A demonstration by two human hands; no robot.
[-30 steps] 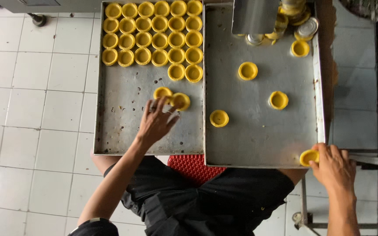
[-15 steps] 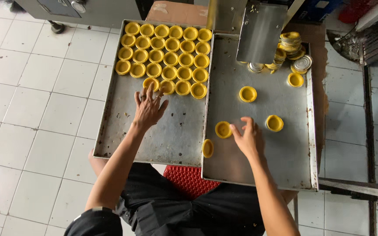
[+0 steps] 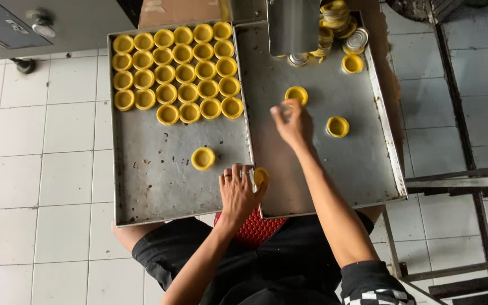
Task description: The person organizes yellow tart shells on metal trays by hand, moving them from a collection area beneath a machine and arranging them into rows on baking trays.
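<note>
Left hand point(image 3: 237, 192), fingers curled, grips a yellow tart shell point(image 3: 261, 176) at the seam between 2 trays; right hand point(image 3: 292, 124), loosely spread, reaches another shell point(image 3: 296, 94) on the right tray point(image 3: 368, 169), bare metal around.

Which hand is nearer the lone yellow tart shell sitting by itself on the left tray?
Left. The left hand rests at the tray seam, just right of and below the shell. The right hand is farther off, over the right tray.
</note>
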